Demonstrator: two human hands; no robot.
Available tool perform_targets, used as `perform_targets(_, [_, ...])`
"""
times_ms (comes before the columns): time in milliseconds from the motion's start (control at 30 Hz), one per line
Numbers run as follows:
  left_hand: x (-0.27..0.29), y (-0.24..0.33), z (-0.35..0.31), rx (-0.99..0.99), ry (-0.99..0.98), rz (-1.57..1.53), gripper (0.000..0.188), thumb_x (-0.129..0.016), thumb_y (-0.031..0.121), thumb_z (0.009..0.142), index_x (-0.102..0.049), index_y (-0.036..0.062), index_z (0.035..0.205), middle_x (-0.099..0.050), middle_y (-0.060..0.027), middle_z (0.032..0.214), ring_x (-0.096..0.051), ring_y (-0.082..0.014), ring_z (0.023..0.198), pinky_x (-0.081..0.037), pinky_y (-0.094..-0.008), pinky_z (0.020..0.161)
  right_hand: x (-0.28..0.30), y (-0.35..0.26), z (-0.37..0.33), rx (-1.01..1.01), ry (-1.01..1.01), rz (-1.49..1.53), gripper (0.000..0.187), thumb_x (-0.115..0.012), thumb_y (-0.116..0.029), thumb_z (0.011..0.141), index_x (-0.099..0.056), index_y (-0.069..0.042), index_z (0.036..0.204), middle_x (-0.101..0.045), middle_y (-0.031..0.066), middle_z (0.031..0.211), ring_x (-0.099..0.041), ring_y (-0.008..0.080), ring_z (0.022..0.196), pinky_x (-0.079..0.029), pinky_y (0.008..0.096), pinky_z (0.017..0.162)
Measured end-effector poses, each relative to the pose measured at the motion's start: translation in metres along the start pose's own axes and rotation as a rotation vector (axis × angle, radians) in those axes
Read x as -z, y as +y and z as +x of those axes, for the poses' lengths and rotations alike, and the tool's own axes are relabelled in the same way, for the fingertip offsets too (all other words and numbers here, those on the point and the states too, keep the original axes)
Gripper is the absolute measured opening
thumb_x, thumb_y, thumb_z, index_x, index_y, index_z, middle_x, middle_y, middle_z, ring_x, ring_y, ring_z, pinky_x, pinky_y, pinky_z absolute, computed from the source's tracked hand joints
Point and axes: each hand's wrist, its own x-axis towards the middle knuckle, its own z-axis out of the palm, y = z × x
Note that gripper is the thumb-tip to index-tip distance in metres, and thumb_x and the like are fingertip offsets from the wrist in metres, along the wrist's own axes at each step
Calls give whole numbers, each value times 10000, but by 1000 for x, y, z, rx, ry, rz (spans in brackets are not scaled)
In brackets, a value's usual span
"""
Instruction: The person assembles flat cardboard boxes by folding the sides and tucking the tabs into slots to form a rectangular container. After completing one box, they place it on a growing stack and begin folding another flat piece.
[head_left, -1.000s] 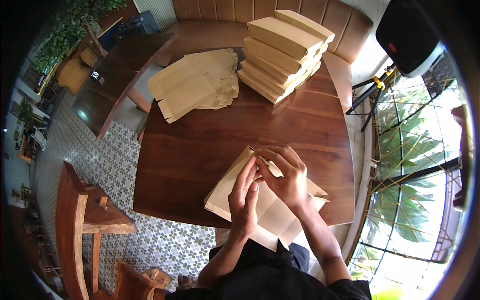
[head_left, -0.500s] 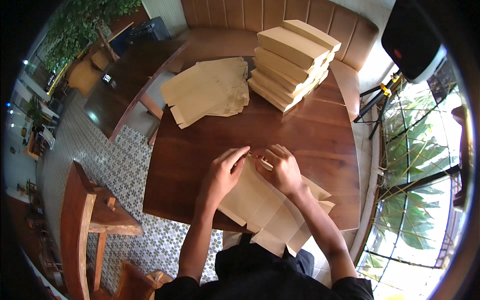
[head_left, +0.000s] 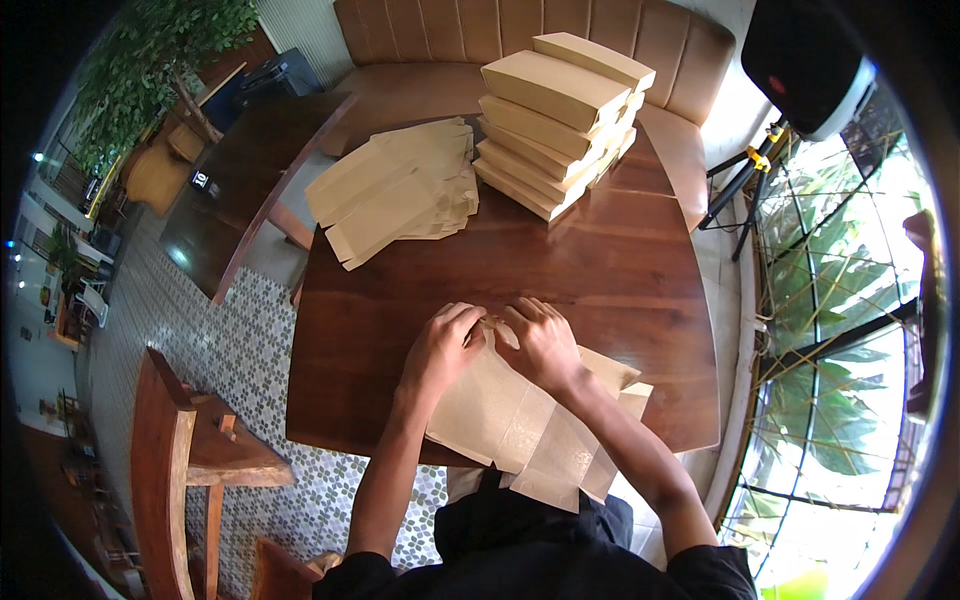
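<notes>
An unfolded brown cardboard box blank point(head_left: 505, 415) lies at the table's near side, its near flaps hanging over the edge toward my lap. At its far end my left hand point(head_left: 440, 348) has its fingers closed on the cardboard's edge. Just beside it, my right hand point(head_left: 542, 345) pinches the same end, with fingers bent and thumb pointing inward. A small folded bit of the cardboard shows between the two hands; the fingertips partly hide it.
Farther left on the wooden table point(head_left: 520, 265) lies a pile of flat cardboard blanks point(head_left: 385, 190). Several folded cardboard boxes point(head_left: 560, 90) are stacked at the back right. Behind stands a brown padded bench point(head_left: 420, 85); a wooden chair point(head_left: 165, 450) is at the left.
Both hands stay at the blank's far end, and the fingers have shifted a little along it. The far end now looks more bent up. The whole view has turned slightly.
</notes>
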Motion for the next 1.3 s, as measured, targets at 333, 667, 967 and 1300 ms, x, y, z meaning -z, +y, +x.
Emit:
perform_targets(333, [5,11,-1,154,-31,-43,223,-716,13,858,-712,-30,1077,-738,-225,952,-738,-418,859,-606,-477,742,-19,8,-7,167,110,-36,301,-763,-80,839,-729,-21,1132,-733,120,1061,-710,274,941,-612,376,840])
perform_targets(667, [7,2,-4,251,-26,-125,257,-748,-3,878,-726,-42,1131,-758,-145,882,-740,-178,740,-577,-325,634,2,-5,-17,-15,118,100,187,-788,-46,859,-777,-46,1045,-763,86,992,-715,233,826,-594,350,743])
perform_targets(967, [12,64,-19,133,335,-53,273,-733,-51,917,-716,15,1181,-715,-104,1041,-689,-149,766,-610,-281,632,13,-65,-33,-753,196,787,217,-793,-153,997,-798,27,1118,-813,73,961,-706,70,821,-584,266,749])
perform_targets(1300, [-1,80,-34,139,361,28,275,-730,-10,955,-688,-8,1226,-678,-149,1051,-729,-241,805,-623,-347,646,3,-61,-24,-707,198,803,193,-759,-123,1001,-793,51,1077,-817,115,938,-737,98,838,-589,275,769])
